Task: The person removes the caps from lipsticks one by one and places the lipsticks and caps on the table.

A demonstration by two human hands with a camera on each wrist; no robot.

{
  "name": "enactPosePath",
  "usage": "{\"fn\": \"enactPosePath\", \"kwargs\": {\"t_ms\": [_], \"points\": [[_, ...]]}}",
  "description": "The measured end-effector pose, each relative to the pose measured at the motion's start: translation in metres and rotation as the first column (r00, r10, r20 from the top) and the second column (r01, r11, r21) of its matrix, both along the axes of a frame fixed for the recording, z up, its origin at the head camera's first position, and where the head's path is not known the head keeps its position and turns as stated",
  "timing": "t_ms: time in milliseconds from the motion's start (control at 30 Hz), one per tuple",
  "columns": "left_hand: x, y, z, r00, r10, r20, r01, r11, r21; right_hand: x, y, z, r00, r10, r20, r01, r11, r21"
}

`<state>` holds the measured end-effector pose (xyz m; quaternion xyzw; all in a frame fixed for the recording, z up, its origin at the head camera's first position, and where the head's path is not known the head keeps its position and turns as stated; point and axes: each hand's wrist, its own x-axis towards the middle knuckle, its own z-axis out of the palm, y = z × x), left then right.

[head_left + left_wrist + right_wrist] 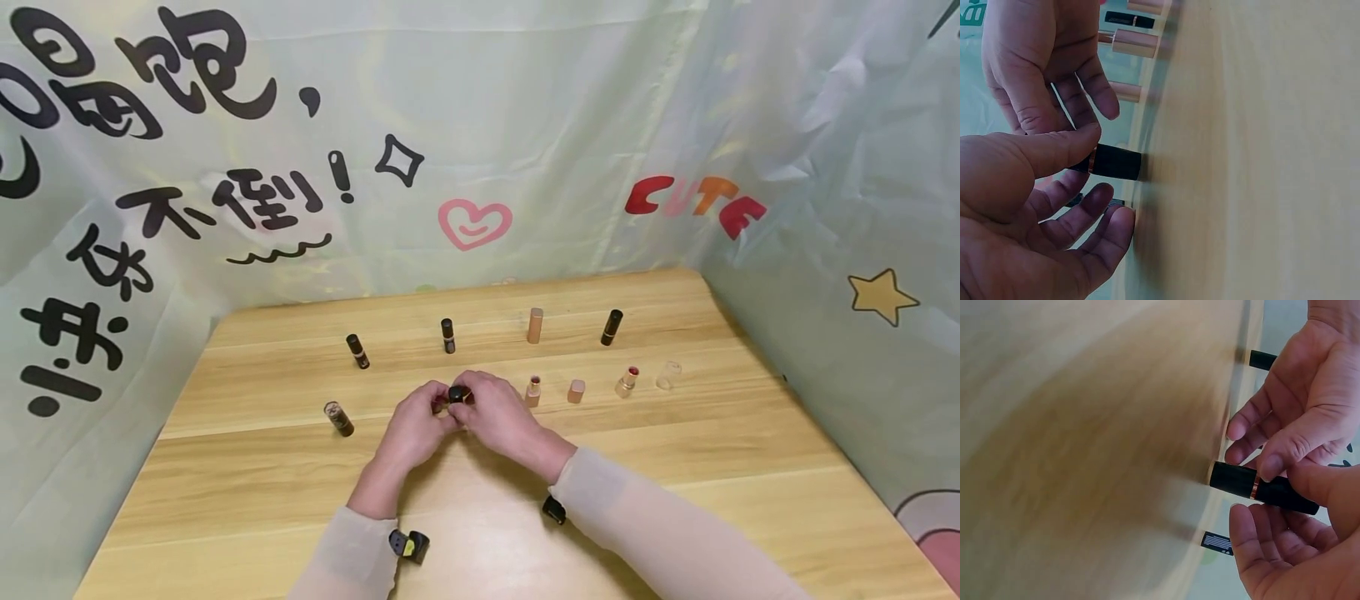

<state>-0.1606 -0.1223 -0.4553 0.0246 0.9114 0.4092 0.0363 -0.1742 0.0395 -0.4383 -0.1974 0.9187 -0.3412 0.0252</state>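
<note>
Both hands meet over the table, around a black lipstick tube [456,395] with a thin copper band. In the right wrist view the tube [1230,475] stands upright, its base at or close to the tabletop; I cannot tell if they touch. My left hand [417,427] pinches it near the band, thumb against the side. My right hand [501,415] pinches the upper part, and its other fingers curve loosely beside the tube. Just right of the hands stands an uncapped pink lipstick [533,392], with a pink cap [576,392] next to it.
Farther right are an uncapped red lipstick [627,382] and a clear cap [669,376]. Along the back stand black tubes [447,336] and a rose-gold tube [535,326]. A dark tube with a clear top [339,419] is to the left. Printed cloth walls [570,167] border the table.
</note>
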Motion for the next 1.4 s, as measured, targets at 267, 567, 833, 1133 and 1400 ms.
{"fn": "enactPosePath", "kwargs": {"t_ms": [267, 567, 833, 1133, 1400], "points": [[0.003, 0.001, 0.004, 1.0, 0.009, -0.012, -0.008, 0.997, 0.077, 0.003, 0.004, 0.004, 1.0, -0.003, 0.005, 0.004, 0.996, -0.087], [0.005, 0.003, 0.013, 0.999, -0.015, -0.052, 0.021, 0.993, 0.119, 0.009, 0.008, 0.011, 0.999, -0.023, -0.028, 0.018, 0.984, -0.177], [0.009, 0.007, 0.021, 0.993, -0.005, -0.117, 0.016, 0.996, 0.093, 0.017, 0.01, 0.013, 0.981, -0.021, -0.191, -0.015, 0.983, -0.185], [0.012, 0.011, 0.027, 0.979, -0.019, -0.205, 0.031, 0.998, 0.052, 0.016, 0.01, 0.01, 0.942, -0.028, -0.333, -0.032, 0.984, -0.175], [0.012, 0.01, 0.03, 0.975, -0.043, -0.22, 0.056, 0.997, 0.053, 0.017, 0.008, 0.012, 0.952, -0.041, -0.303, -0.014, 0.984, -0.178]]}}
